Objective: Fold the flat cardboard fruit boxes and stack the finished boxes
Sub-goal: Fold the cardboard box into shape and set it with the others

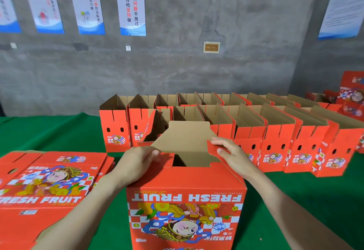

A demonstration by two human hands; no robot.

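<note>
Atop the red box (187, 200), left hand (140, 160) tight around left flap (167, 160), right hand (231, 154) around right flap (213, 150)

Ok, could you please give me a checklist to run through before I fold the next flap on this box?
1. The left hand grips the left side flap: ok.
2. The right hand pinches the right side flap: ok.
3. The far flap folded in: not ok, it stands up.
4. The box opened square: ok.
5. Its lower end flat on the green table: cannot tell, out of frame.
</note>
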